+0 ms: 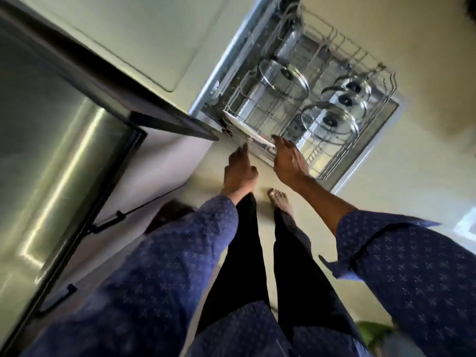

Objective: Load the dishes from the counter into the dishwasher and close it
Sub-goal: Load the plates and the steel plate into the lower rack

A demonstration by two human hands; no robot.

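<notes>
The dishwasher's lower wire rack [360, 55] is pulled out over the open door [386, 112]. A white plate [242, 123] stands on edge in the rack's near left corner. Several glass pot lids are in the rack, one large [283, 78], the others in a row [331, 122]. My right hand [288, 161] reaches over the rack's near edge with relaxed fingers, its fingertips at the plate's rim. My left hand [239, 168] hovers just left of the rack, fingers straight, holding nothing.
A stainless steel surface [51, 137] with a dark counter edge [154, 117] runs along the left. Pale cabinet fronts [128, 34] lie beyond it. My bare foot [279, 199] stands on the light floor before the rack. Something green [373, 331] sits at the bottom right.
</notes>
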